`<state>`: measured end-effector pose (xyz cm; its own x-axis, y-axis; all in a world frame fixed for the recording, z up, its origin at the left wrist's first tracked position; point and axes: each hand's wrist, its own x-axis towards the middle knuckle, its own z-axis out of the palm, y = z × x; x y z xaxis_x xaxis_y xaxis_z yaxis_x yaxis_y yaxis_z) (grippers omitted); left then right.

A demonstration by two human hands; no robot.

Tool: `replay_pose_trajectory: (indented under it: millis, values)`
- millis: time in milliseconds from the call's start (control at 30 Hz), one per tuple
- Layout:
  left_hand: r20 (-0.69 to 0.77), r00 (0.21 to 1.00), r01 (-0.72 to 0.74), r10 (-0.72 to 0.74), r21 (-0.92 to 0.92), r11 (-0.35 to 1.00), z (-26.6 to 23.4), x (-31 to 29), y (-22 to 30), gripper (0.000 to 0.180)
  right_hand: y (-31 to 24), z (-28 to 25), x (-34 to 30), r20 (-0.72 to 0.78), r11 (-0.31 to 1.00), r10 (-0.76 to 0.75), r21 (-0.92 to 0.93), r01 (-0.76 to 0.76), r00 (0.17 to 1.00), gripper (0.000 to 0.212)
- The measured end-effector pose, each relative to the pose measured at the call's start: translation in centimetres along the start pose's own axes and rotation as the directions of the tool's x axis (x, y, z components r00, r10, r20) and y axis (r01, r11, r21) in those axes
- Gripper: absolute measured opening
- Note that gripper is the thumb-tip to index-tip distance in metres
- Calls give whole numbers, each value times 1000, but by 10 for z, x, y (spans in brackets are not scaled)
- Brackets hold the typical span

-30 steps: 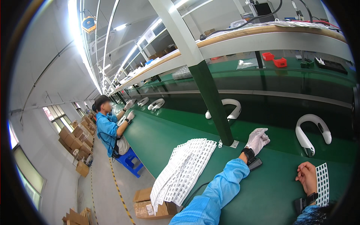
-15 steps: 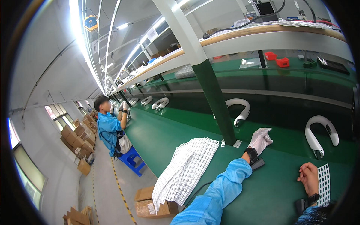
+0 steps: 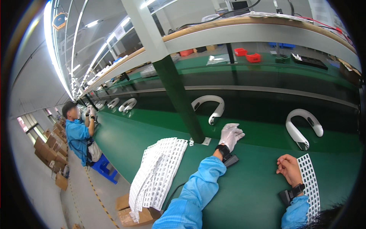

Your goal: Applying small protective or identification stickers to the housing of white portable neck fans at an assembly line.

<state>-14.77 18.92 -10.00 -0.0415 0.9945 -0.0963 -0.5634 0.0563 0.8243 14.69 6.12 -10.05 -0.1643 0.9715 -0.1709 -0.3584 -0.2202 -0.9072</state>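
My left hand (image 3: 231,134), in a white glove, rests on the green bench top with its fingers spread, holding nothing. A white U-shaped neck-worn device (image 3: 210,108) lies on the conveyor just beyond it. My right hand (image 3: 288,169) is bare and loosely curled on the bench, touching the left edge of a white perforated strip sheet (image 3: 309,184). A second white U-shaped device (image 3: 304,126) lies on the belt above that hand. Both wrists wear black straps.
A stack of white perforated sheets (image 3: 158,171) hangs over the bench's left edge. A green post (image 3: 179,99) stands beside my left hand. Further white devices (image 3: 127,104) ride the belt toward a co-worker in blue (image 3: 78,134). Cardboard boxes (image 3: 135,212) sit on the floor.
The white devices on the belt have drifted rightward in the picture. My left hand has stayed on the bench near the post, and my right hand has not moved off the strip sheet.
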Motion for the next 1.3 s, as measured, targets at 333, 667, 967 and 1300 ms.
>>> replay_pose_trajectory:
  millis: [333, 667, 967, 1300]
  values:
    - [135, 480, -208, 867, 977, -37, 4, 41, 23, 33, -11, -1, -1, 6, 1000, 11, 2, -11, 1000, 10]
    - [177, 941, -59, 289, 925, -375, -28, 111, 40, 54, -9, 1, -8, 82, 998, 56, 26, -58, 995, 11]
    - [179, 684, -91, 707, 983, -161, 40, 57, 41, 37, -31, -12, -12, 73, 976, -209, 71, 204, 975, 9]
    - [428, 834, -445, 348, 149, 883, 111, -154, 68, 36, -111, -50, -95, -204, 473, -457, -880, 42, 866, 19]
